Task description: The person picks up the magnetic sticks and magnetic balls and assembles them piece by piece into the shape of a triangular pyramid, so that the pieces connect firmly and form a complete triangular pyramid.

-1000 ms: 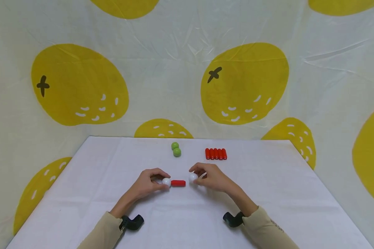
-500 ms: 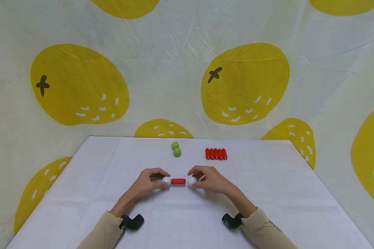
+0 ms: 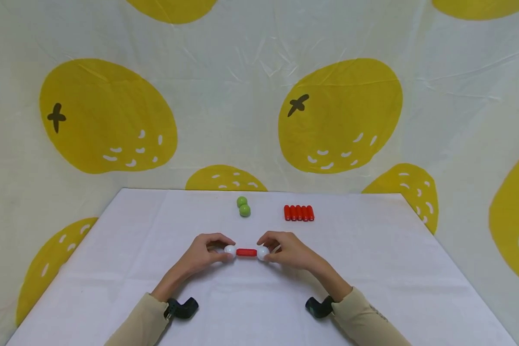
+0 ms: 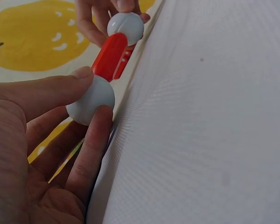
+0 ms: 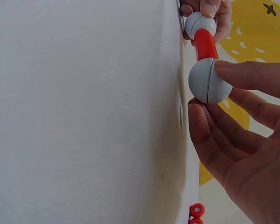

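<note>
My left grip (image 3: pixel 201 252) pinches a white ball (image 4: pixel 91 100), my right grip (image 3: pixel 290 251) a second ball (image 5: pixel 211 80); the red rod (image 3: pixel 246 252) lies between, touching both. I'd press evenly, straight along it.

Legible texts, labels, brands, numbers: none. Right sleeve (image 3: pixel 367 318): small dark marks (image 3: pixel 378 313), too small to read. Backdrop (image 3: pixel 229 110): printed dark crosses (image 3: pixel 298 105) on yellow fruit shapes (image 3: pixel 346 125).
</note>
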The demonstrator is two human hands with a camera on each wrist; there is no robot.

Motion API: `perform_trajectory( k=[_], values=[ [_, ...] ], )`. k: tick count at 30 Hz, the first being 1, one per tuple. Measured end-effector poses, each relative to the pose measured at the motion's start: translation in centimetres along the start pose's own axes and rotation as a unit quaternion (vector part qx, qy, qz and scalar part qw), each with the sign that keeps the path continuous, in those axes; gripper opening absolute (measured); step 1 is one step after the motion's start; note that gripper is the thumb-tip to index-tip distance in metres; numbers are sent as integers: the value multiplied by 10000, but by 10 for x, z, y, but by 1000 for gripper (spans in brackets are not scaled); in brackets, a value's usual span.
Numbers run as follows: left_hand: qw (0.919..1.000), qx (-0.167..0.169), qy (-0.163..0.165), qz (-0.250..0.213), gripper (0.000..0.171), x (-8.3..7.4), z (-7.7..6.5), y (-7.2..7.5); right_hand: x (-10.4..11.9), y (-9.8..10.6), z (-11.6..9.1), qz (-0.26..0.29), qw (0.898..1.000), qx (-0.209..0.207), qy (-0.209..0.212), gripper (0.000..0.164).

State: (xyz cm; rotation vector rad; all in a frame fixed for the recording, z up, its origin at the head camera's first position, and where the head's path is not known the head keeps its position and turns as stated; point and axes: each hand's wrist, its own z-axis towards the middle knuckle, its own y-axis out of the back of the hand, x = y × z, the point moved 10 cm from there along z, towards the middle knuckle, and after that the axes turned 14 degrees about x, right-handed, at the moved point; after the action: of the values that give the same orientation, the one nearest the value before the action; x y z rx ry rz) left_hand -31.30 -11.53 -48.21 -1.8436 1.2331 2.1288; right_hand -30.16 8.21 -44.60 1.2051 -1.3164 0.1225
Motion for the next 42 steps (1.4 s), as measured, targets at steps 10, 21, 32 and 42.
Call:
perform_trajectory(
  k=[10, 21, 32, 42],
  values=[
    [9999, -57, 87, -49, 30, 1, -2, 2, -1, 1, 1, -86, 9999, -67, -32, 33],
    [9999, -83, -9, -58, 30, 1, -1, 0, -8, 0, 1, -54, 9999, -98, -131, 31],
    [9999, -117, 39, -97, 30, 2, -2, 1, -7, 1, 1, -19, 9998, -127, -124, 33],
    [9999, -130, 70, -57, 30, 3, -1, 0, -6, 6, -1, 23, 9999, -131, -62, 31]
  ],
)
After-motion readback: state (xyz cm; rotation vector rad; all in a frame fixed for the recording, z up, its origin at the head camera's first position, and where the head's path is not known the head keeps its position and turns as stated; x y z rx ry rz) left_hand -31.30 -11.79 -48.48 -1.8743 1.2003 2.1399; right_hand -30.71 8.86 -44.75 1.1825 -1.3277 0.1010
